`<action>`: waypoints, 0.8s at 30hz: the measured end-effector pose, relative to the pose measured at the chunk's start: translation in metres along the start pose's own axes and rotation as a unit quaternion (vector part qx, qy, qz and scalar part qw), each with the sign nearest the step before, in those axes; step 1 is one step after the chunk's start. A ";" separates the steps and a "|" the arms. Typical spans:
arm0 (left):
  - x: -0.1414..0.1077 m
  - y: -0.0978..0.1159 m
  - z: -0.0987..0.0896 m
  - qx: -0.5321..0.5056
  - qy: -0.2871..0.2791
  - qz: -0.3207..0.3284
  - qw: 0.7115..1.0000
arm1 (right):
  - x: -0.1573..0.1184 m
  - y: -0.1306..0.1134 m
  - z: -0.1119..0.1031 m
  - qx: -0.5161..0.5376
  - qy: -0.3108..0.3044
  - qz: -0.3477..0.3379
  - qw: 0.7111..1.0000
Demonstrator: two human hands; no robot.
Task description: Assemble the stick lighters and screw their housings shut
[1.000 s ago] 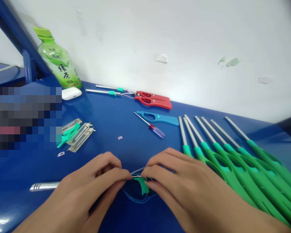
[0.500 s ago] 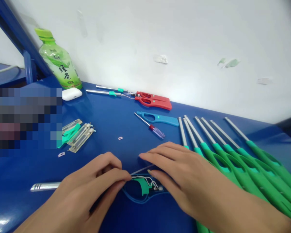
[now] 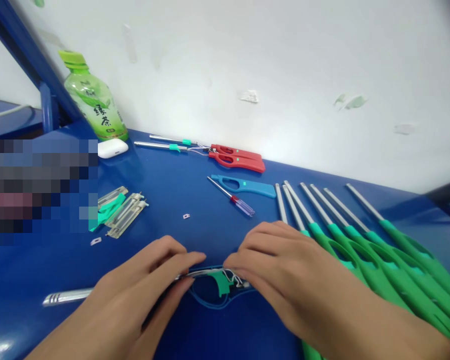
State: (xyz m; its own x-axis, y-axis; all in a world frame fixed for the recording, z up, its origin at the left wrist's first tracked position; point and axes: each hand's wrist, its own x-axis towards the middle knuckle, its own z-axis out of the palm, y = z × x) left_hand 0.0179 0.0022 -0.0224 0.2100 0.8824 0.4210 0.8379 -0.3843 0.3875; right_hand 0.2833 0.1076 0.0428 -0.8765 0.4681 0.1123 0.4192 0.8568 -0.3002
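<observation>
Blue handle shell (image 3: pixel 214 306), one, lower centre of the frame, lying open between my two hands; green trigger (image 3: pixel 222 284) seated in it, white wires (image 3: pixel 228 271) along its upper edge.

Left hand (image 3: pixel 138 290): curled round the shell's left end, index finger stretched out, thumb beneath; whether it grips firmly, I cannot tell. Metal tube (image 3: pixel 67 297) emerging at lower left from behind it.

Right hand (image 3: pixel 288 265): fingertips drawn together, seemingly pinching the white wires near the trigger; exact contact hidden.

Step in hand, as I judge it from my distant seat: wires being tucked into the shell. Next move, likewise judged: calls for a light press within the rim, clear of the trigger, shell steadied.

Also listed: screwdriver (image 3: pixel 242 205) beside a blue handle piece (image 3: pixel 260 188), centre; red handles (image 3: pixel 243 162), above these; green lighters (image 3: pixel 401 267), right; clear parts (image 3: pixel 127 215), left; green bottle (image 3: pixel 97 107), upper left.
</observation>
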 end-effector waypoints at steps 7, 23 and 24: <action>0.003 -0.001 -0.004 -0.021 -0.007 0.029 0.999 | 0.002 -0.001 0.000 0.030 0.039 0.018 0.999; 0.023 -0.049 -0.067 0.128 0.046 -0.113 0.984 | 0.046 -0.008 0.000 -0.059 0.070 -0.048 0.995; 0.022 -0.058 -0.077 0.101 0.034 -0.159 0.981 | 0.058 -0.013 0.000 -0.072 0.037 -0.060 0.995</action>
State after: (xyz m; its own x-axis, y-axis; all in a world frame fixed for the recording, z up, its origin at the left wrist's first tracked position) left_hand -0.0643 0.0234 0.0275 -0.1071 0.9259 0.3622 0.9399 -0.0245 0.3406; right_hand 0.2272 0.1238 0.0536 -0.9042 0.3715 0.2106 0.3475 0.9268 -0.1428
